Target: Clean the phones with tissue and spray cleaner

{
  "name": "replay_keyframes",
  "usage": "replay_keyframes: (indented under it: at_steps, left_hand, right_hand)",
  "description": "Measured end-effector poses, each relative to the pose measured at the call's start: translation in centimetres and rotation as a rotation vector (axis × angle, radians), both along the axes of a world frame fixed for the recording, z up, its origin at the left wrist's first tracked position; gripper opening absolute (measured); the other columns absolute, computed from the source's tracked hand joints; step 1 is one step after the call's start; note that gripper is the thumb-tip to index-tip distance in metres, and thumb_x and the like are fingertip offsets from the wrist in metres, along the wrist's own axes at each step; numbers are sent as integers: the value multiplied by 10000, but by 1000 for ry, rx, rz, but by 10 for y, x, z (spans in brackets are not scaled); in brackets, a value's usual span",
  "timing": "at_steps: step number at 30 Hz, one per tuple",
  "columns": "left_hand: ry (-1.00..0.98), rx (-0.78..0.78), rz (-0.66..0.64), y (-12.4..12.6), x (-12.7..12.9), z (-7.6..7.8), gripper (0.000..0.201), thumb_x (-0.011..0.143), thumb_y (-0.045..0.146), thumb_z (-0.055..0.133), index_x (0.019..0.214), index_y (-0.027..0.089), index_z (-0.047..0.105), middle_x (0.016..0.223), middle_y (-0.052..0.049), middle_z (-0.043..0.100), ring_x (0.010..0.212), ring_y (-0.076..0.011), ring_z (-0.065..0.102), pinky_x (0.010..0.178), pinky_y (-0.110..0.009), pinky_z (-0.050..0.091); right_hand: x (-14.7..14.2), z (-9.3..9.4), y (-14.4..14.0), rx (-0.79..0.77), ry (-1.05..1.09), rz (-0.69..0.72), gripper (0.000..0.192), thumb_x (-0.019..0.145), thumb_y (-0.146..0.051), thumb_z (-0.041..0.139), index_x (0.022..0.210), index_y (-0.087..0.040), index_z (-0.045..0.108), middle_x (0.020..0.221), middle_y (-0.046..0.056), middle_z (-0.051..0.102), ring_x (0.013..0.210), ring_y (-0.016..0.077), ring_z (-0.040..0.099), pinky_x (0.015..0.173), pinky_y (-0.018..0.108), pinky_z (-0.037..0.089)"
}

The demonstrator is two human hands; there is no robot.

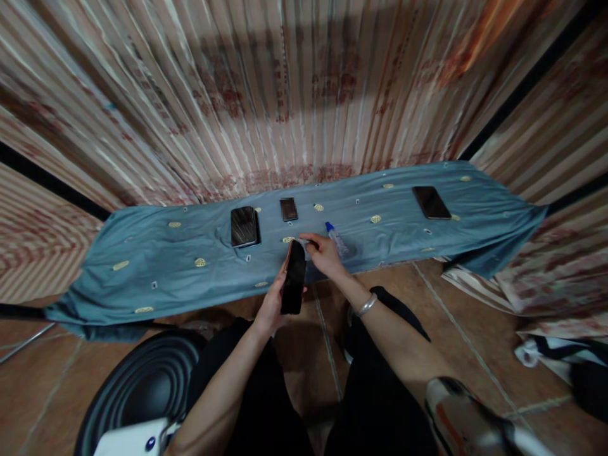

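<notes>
My left hand (271,303) is wrapped round a black smartphone (294,278), held tilted over the front edge of the cloth-covered table. Fingers closed in a pinch, my right hand (323,253) is at the phone's upper right edge. Something small and pale shows at those fingertips, too unclear to name. Just beyond the right hand lies a clear bottle with a blue cap (329,226). Farther back is a small dark rectangular device (288,209). To the left, dark phones (244,227) appear stacked one on another.
Another dark phone (431,202) lies on the right part of the blue-green tablecloth (175,247). Striped curtains (304,95) hang behind and at both sides, with black frame bars (522,88). A round black ribbed object (147,386) stands at the lower left.
</notes>
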State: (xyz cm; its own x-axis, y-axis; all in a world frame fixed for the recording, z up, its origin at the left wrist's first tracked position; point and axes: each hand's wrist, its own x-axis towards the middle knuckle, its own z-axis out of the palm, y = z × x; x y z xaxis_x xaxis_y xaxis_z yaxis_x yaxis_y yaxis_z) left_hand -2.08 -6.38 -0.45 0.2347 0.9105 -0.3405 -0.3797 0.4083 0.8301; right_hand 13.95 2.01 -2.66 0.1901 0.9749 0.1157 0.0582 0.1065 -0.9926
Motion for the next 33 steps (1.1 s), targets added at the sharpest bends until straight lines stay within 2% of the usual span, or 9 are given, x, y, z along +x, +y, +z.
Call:
replay_keyframes:
  at_steps: [4, 7, 10, 14, 22, 28, 33]
  left_hand:
    - [6, 67, 16, 0, 2, -6, 568, 847, 406, 652, 1384, 246, 566, 1347, -57, 641, 1057, -212, 674, 865, -327, 580]
    - [48, 89, 1, 1, 2, -9, 593, 839, 438, 661, 1394, 255, 562, 1436, -52, 580, 1201, -251, 613, 933, -343, 551]
    - [93, 134, -1, 2, 1, -10, 600, 836, 461, 664, 1398, 274, 563, 1554, -31, 448, 1380, -293, 466, 1018, -376, 503]
    - [138, 193, -27, 1, 0, -11, 647, 839, 504, 656, 1427, 266, 530, 1594, -34, 376, 1464, -305, 346, 1101, -412, 432]
    - [186, 189, 17, 2, -1, -15, 648, 861, 490, 628, 1440, 220, 515, 1584, -69, 385, 1470, -297, 338, 1169, -435, 350]
    - [248, 107, 200, 8, -3, -19, 373, 881, 258, 600, 1234, 157, 667, 1497, -100, 515, 1449, -218, 387, 1211, -347, 251]
    - [216, 116, 215, 8, -6, -17, 237, 875, 178, 569, 1063, 162, 713, 1395, -90, 615, 1427, -208, 420, 1207, -360, 250]
  right_hand:
    - [-2, 6, -2, 95, -267, 66, 379, 755, -61, 510, 973, -239, 763, 1021, 5, 778, 996, 202, 708, 980, 390, 518]
    - [-3, 10, -4, 145, -322, 75, 374, 782, -67, 501, 1007, -226, 754, 1050, 24, 773, 1022, 207, 707, 973, 386, 523]
    - [-4, 16, -9, 233, -372, 71, 369, 812, -73, 499, 1032, -240, 743, 1104, 22, 758, 1089, 203, 682, 1010, 389, 502]
    - [-4, 22, -17, 360, -466, 121, 399, 823, -48, 480, 1059, -258, 724, 1175, 17, 727, 1142, 196, 640, 1047, 397, 472]
    - [-13, 20, -25, 488, -637, 214, 445, 790, 12, 418, 1058, -195, 707, 1175, 68, 706, 1128, 210, 591, 1036, 392, 474]
    - [-29, 23, -47, 556, -671, 330, 409, 814, -2, 421, 1043, -191, 702, 1126, 79, 707, 1065, 224, 583, 998, 404, 484]
    - [-33, 23, -54, 551, -658, 384, 407, 832, -6, 419, 1046, -199, 705, 1104, 76, 709, 1046, 226, 576, 986, 419, 486]
